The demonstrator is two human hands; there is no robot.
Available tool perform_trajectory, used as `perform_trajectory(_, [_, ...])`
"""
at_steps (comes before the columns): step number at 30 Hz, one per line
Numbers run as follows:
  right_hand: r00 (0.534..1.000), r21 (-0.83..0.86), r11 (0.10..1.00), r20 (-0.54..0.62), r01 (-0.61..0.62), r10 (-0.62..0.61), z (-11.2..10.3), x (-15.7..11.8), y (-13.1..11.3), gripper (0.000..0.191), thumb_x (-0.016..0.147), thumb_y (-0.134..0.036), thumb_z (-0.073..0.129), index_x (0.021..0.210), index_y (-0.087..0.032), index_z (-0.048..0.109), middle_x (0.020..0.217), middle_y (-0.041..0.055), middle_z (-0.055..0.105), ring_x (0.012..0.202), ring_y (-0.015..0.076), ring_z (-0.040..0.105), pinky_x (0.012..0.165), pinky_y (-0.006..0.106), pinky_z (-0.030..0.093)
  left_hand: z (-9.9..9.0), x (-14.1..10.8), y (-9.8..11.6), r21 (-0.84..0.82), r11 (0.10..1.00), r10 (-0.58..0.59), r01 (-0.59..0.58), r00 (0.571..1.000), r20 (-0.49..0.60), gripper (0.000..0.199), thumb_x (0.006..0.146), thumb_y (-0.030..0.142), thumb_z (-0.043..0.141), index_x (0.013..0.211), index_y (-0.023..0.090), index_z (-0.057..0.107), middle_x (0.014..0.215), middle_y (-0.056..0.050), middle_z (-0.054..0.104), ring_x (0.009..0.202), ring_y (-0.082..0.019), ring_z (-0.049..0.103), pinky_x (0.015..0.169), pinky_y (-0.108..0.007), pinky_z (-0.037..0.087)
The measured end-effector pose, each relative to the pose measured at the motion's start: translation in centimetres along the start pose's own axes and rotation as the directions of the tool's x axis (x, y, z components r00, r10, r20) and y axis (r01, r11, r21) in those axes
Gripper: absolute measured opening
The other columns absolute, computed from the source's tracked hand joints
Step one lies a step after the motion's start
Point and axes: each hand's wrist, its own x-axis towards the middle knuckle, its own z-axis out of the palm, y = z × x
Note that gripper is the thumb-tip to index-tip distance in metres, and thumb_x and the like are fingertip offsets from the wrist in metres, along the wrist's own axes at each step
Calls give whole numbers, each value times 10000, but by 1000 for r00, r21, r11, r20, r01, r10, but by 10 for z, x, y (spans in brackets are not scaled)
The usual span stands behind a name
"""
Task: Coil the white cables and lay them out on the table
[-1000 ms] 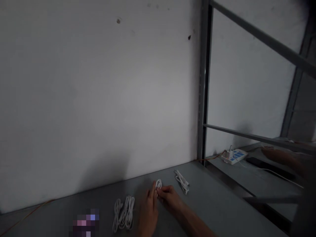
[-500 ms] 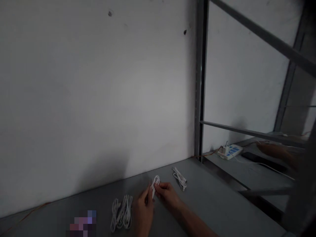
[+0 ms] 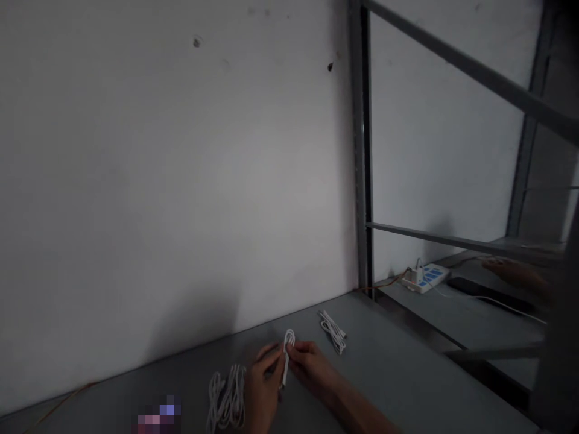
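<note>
A white cable folded into a narrow bundle (image 3: 289, 339) is held between my two hands above the grey shelf surface (image 3: 384, 367). My left hand (image 3: 265, 383) has its fingers closed on the bundle's left side. From the right, my right hand (image 3: 312, 364) pinches the same bundle near its upper loop. Several coiled white cables (image 3: 231, 398) lie just left of my left hand, partly cut off by the frame. Another bundled white cable (image 3: 333, 333) rests on the surface beyond my right hand.
Metal shelf frame (image 3: 365, 150) stands to the right. Past it are a power strip (image 3: 425, 278) with a plugged-in charger, a dark flat object (image 3: 488, 293) and another person's hand (image 3: 511, 271). A pixelated patch is at the lower left; the wall rises behind.
The view has shifted slightly. The held bundle now stands more upright, with its straight lower end showing between my hands. The other person's hand shows farther right.
</note>
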Motion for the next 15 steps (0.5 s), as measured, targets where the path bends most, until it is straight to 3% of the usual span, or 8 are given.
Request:
perform_trajectory(6, [997, 83, 994, 2, -71, 71, 2, -5, -4, 454, 521, -522, 842, 554, -135, 606, 492, -39, 479, 480, 71, 386, 513, 223, 283, 3, 2, -3, -106, 989, -102, 100, 995, -14, 524, 646, 621, 635, 857, 163, 778, 1120, -120, 689, 497, -122, 599, 344, -212, 425])
perform_trajectory(10, [998, 102, 993, 37, -57, 54, 4, -7, -5, 436, 536, -504, 844, 594, -123, 641, 535, -16, 529, 492, 69, 394, 510, 217, 279, 7, 2, -7, -181, 968, -177, 172, 984, -13, 565, 593, 627, 670, 871, 145, 763, 992, -108, 723, 543, -142, 621, 353, -193, 404])
perform_trajectory(12, [998, 100, 993, 28, -58, 55, 4, -8, -5, 436, 538, -508, 844, 628, -123, 659, 563, -2, 557, 507, 78, 421, 521, 219, 302, 7, 2, -8, -193, 957, -226, 216, 974, -33, 600, 595, 610, 678, 969, 144, 734, 932, -102, 738, 519, -139, 618, 349, -188, 395])
perform_trajectory(15, [997, 49, 996, 34, -69, 68, 3, -9, -4, 457, 553, -544, 824, 653, -129, 661, 585, 12, 581, 529, 100, 473, 543, 228, 340, 6, 2, -6, -224, 947, -242, 230, 970, -25, 593, 613, 540, 696, 1068, 159, 688, 1003, -111, 739, 605, -170, 673, 430, -211, 478])
